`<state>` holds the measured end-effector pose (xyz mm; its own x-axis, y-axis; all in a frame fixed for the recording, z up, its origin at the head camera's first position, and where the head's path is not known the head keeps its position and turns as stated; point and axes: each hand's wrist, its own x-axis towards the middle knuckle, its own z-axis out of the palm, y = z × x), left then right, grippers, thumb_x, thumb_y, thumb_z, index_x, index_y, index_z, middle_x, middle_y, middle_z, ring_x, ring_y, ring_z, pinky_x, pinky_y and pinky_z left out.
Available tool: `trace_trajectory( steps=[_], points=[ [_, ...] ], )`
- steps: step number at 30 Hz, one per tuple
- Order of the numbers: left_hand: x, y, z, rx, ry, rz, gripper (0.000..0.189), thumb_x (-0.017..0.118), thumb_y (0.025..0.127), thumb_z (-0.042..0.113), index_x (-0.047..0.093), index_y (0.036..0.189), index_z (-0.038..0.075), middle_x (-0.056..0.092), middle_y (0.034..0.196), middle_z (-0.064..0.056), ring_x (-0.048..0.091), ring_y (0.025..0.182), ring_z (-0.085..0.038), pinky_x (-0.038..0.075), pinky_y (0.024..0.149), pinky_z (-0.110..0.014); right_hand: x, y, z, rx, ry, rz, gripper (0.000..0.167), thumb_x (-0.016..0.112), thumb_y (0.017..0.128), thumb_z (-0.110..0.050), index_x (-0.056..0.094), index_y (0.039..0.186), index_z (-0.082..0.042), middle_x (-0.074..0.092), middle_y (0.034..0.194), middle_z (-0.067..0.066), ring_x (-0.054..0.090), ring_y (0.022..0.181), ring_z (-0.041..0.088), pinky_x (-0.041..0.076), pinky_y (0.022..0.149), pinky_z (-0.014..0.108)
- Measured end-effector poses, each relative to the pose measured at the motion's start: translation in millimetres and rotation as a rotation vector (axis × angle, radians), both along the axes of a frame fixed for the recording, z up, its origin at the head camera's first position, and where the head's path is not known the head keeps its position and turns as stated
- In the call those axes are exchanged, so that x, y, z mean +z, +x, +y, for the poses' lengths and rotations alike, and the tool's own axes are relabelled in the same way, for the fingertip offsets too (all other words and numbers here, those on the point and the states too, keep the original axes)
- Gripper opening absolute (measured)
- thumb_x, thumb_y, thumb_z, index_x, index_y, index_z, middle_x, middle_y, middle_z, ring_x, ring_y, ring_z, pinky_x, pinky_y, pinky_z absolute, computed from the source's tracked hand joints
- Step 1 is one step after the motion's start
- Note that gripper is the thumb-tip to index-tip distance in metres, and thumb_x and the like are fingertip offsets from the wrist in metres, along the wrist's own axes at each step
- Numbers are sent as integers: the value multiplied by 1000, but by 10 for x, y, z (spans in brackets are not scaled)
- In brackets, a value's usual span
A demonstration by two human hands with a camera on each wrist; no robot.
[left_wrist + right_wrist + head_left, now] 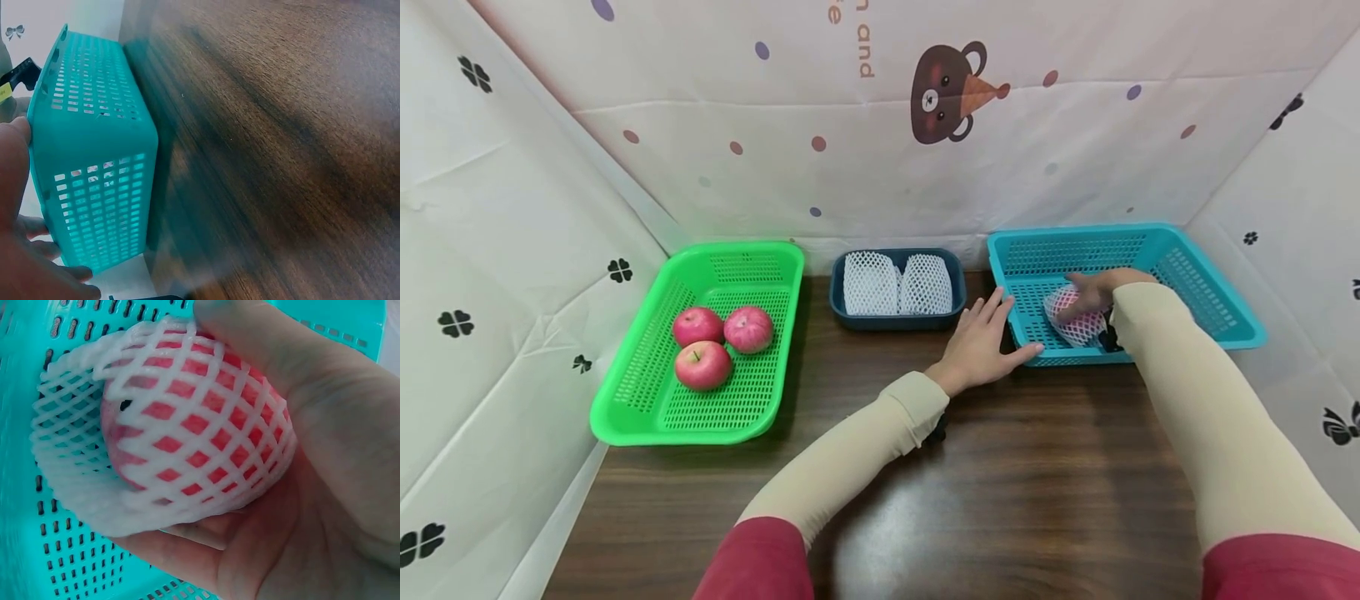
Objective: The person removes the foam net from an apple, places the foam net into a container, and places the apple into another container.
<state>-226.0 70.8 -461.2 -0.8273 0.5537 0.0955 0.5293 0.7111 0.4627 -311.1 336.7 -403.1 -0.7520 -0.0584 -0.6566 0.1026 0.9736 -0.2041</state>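
Inside the blue basket (1213, 292), my right hand (1093, 296) holds a red apple (212, 419) in a white foam net sleeve (81, 487). In the right wrist view its thumb lies over the top and its fingers curve beneath. One end of the sleeve stands out loosely past the apple. My left hand (981, 346) rests at the basket's near left corner, fingers spread and mostly straight along the rim. In the left wrist view the basket's perforated side wall (103, 194) shows beside those fingers.
A green basket (625, 412) with three bare apples (703, 365) stands on the left. Between the baskets sits a dark blue tray (895, 322) holding two groups of white foam net sleeves (871, 283). A patterned cloth (760, 183) rises behind the brown wooden table (1037, 475).
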Motion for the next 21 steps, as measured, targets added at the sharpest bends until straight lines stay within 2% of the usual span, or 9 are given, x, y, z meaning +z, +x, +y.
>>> trace_trajectory(
  steps=[7,10,15,21],
  points=[
    [28,-8,-7,-7,-12,-2,89,47,99,69,15,166,20,9,173,-3,10,158,-29,14,126,-49,30,16,-17,-8,-15,33,133,77,80,-67,-9,163,-9,-8,158,43,9,138,70,39,93,79],
    [45,-11,-25,-29,43,-16,89,50,100,65,12,166,20,10,173,-3,10,158,-27,13,126,-49,56,21,-21,-3,-26,47,132,79,80,-63,-8,163,-8,-8,159,42,6,139,69,37,93,80],
    [42,-16,-85,-78,155,-4,88,56,101,57,11,166,18,13,172,-4,12,157,-25,16,125,-49,112,18,-52,59,-32,102,129,83,81,-53,-3,163,-3,-2,160,42,9,140,67,37,95,80],
    [-16,-27,-136,-124,244,31,88,58,100,55,11,166,21,10,172,2,12,157,-17,17,125,-40,143,23,-107,114,-53,151,121,85,83,-39,2,163,-2,5,159,40,15,140,65,37,97,78]
  ],
)
